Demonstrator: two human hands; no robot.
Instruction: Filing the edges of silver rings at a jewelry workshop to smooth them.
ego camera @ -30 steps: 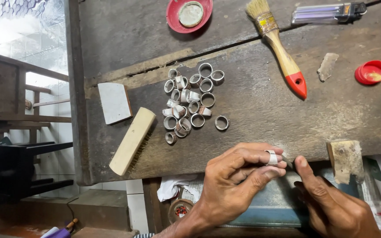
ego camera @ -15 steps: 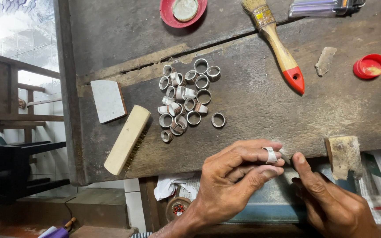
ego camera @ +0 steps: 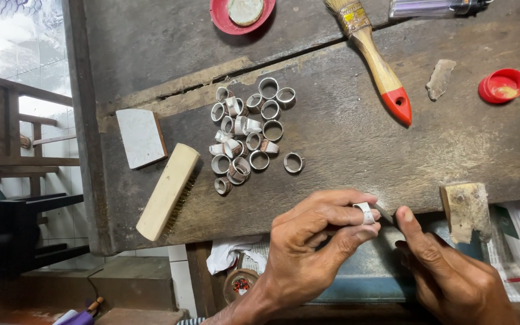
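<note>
My left hand (ego camera: 314,247) pinches a small silver ring (ego camera: 365,212) between thumb and fingers at the near edge of the dark wooden workbench (ego camera: 344,144). Right beside it, my right hand (ego camera: 452,274) presses a thin flat tool (ego camera: 385,212) against the ring, index finger stretched along it. A pile of several similar metal rings (ego camera: 245,135) lies on the bench above my left hand, one ring (ego camera: 293,162) a little apart to the right.
A wooden brush (ego camera: 168,191) and a white block (ego camera: 141,137) lie at the left. A paintbrush with red-tipped handle (ego camera: 375,63), two red lids (ego camera: 239,13) (ego camera: 503,85), a stone chip (ego camera: 439,78) and a wooden block (ego camera: 466,210) sit around.
The view has shifted slightly, so the bench items sit a little further left and up. Both hands keep the same hold on the ring and tool.
</note>
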